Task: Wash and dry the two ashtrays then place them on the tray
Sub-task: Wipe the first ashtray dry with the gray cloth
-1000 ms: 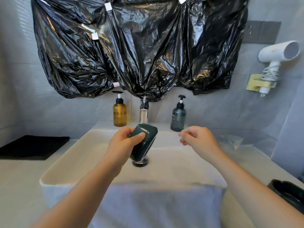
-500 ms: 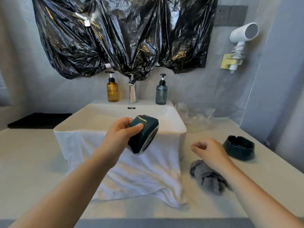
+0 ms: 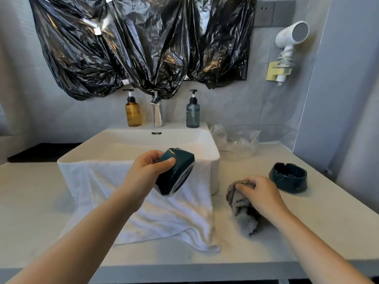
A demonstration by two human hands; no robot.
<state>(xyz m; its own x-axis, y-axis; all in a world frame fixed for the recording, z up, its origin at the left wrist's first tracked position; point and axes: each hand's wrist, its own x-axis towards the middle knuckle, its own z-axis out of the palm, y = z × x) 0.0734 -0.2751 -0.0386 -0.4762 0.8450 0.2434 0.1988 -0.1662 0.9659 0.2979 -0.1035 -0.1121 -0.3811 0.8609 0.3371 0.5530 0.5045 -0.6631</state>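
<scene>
We see black plastic sheeting (image 3: 143, 44) taped over the wall above a pale counter (image 3: 30, 201). A white sink (image 3: 133, 144) stands on the counter, with a white towel (image 3: 174, 218) draped over its front rim and down onto the counter. Far left, behind the sink's corner, only a thin dark strip of the black tray (image 3: 41, 152) shows. It is too flat and shadowed for us to make out its edges.

The left hand (image 3: 147, 173) grasps the held ashtray (image 3: 178, 171) in the air in front of the sink, above the towel, with the thumb across its side wall and the fingers wrapped behind. This dark green ashtray is tipped on its side. Its pale-ringed underside faces down and to the right, toward us, so its rim-to-base axis runs from upper left to lower right. Its bowl is turned away and hidden.

The second ashtray (image 3: 289, 177) sits upright on the counter at the right with its opening up, just beyond the right hand (image 3: 260, 193) and apart from it. It is well apart from the tray.

The right hand's fingers curl over the far end of a grey cloth (image 3: 242, 212), gripping it against the counter. The cloth lies bunched, its length running toward us, and its far end is covered by the fingers.
</scene>
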